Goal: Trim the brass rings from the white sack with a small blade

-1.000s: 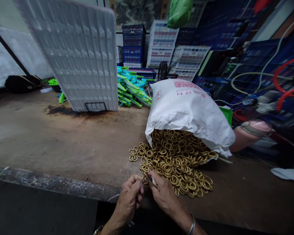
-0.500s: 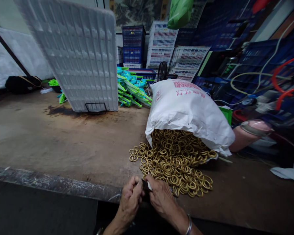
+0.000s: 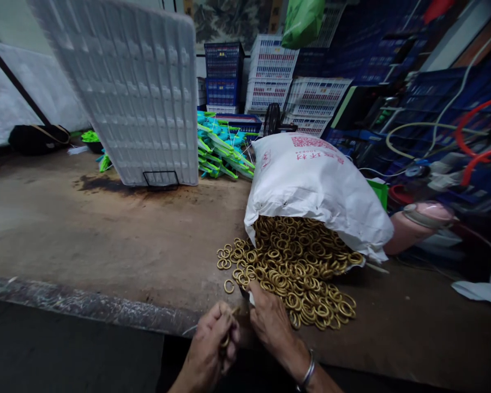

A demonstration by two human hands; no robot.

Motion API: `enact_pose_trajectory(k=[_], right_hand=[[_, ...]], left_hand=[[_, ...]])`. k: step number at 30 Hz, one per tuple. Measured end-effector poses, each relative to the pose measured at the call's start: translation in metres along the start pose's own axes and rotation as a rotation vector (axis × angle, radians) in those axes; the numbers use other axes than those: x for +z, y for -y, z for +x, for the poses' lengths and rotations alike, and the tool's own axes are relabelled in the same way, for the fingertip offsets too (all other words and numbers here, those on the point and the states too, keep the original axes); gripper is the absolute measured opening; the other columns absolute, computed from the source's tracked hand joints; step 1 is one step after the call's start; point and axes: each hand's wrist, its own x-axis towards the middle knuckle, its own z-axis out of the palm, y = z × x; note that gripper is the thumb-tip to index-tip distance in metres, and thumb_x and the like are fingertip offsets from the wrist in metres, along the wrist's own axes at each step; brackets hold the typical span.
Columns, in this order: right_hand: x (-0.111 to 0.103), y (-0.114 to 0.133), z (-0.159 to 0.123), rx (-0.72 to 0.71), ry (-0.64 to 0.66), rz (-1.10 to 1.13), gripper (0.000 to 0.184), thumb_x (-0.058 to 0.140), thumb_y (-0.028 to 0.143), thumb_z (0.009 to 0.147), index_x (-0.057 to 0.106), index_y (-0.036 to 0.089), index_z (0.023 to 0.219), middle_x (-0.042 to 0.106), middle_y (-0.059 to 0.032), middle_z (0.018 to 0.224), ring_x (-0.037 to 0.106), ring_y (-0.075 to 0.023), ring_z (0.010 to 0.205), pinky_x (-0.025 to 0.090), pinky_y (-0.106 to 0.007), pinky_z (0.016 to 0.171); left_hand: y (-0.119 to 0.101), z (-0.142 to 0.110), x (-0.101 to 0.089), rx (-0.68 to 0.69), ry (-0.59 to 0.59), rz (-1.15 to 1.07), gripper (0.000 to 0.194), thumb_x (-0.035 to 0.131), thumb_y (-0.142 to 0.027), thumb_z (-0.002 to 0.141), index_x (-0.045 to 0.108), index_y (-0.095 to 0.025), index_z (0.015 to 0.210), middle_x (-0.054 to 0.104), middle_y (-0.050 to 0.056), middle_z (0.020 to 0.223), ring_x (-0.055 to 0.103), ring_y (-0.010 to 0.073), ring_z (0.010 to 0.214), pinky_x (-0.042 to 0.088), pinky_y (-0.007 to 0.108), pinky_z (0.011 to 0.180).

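Note:
My left hand (image 3: pixel 213 339) is closed near the table's front edge, with brass-coloured rings (image 3: pixel 226 341) showing between its fingers. To its right, my right hand (image 3: pixel 272 322) is wrapped around a small knife (image 3: pixel 251 298), whose dark blade points forward and left; the grip is mostly hidden by the fingers. Just ahead lies a heap of brass-coloured rings (image 3: pixel 294 273), spilling from the mouth of a white woven sack (image 3: pixel 311 174) on its side. One loose ring (image 3: pixel 229 286) lies apart at the heap's left, near the blade tip.
A pale ribbed plastic panel (image 3: pixel 147 103) stands upright on the brown table (image 3: pixel 106 234). Behind it are green and blue plastic pieces (image 3: pixel 221 147) and stacked crates (image 3: pixel 270 71). A pink bottle (image 3: pixel 419 226) sits right of the sack, near red and pale hoses (image 3: pixel 470 164).
My hands have moved apart: the left slightly down and left, the right slightly up with the knife. A single ring now lies on the table left of the heap.

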Motion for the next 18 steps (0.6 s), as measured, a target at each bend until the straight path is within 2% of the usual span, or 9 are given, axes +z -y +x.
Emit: enact_pose_trajectory(k=[3, 6, 10, 12, 18], right_hand=[[0.001, 0.003, 0.009, -0.035, -0.092, -0.003, 0.033, 0.039, 0.003, 0.072, 0.049, 0.02, 0.099, 0.064, -0.0037, 0.081, 0.058, -0.017, 0.072, 0.029, -0.025, 0.06], [0.006, 0.006, 0.016, -0.046, -0.119, -0.099, 0.03, 0.043, 0.012, 0.08, 0.047, 0.02, 0.108, 0.063, -0.0069, 0.094, 0.058, -0.0185, 0.075, 0.029, -0.027, 0.061], [0.011, 0.007, 0.019, -0.004, -0.081, -0.197, 0.022, 0.042, 0.012, 0.081, 0.053, 0.021, 0.098, 0.063, -0.0064, 0.088, 0.056, -0.018, 0.07, 0.027, -0.028, 0.058], [0.011, 0.006, 0.019, 0.003, -0.081, -0.196, 0.02, 0.041, 0.011, 0.081, 0.054, 0.021, 0.093, 0.063, -0.006, 0.086, 0.056, -0.0178, 0.069, 0.026, -0.028, 0.057], [0.008, -0.003, 0.019, -0.056, -0.12, 0.014, 0.024, 0.039, 0.008, 0.077, 0.054, 0.021, 0.091, 0.062, -0.003, 0.081, 0.055, -0.0153, 0.07, 0.028, -0.025, 0.058]], left_hand=[[-0.002, 0.008, -0.006, 0.0, -0.025, -0.151, 0.028, 0.053, -0.042, 0.079, 0.05, -0.015, 0.074, 0.053, -0.001, 0.069, 0.038, 0.0033, 0.044, 0.024, 0.015, 0.035], [-0.002, 0.012, -0.012, 0.027, -0.034, -0.203, 0.022, 0.053, -0.036, 0.08, 0.051, -0.014, 0.076, 0.057, 0.003, 0.077, 0.042, 0.0046, 0.047, 0.028, 0.015, 0.036], [-0.003, 0.011, -0.014, 0.01, 0.002, -0.301, 0.013, 0.054, -0.029, 0.079, 0.05, -0.018, 0.083, 0.057, 0.001, 0.073, 0.045, 0.0058, 0.047, 0.028, 0.015, 0.036], [-0.003, 0.011, -0.015, -0.024, 0.018, -0.358, 0.017, 0.056, -0.028, 0.076, 0.052, -0.018, 0.089, 0.055, 0.0, 0.07, 0.046, 0.0065, 0.048, 0.028, 0.015, 0.036], [-0.006, 0.017, -0.015, -0.059, -0.054, -0.443, 0.024, 0.067, -0.032, 0.067, 0.051, -0.014, 0.07, 0.056, 0.001, 0.07, 0.052, 0.0089, 0.058, 0.032, 0.016, 0.04]])
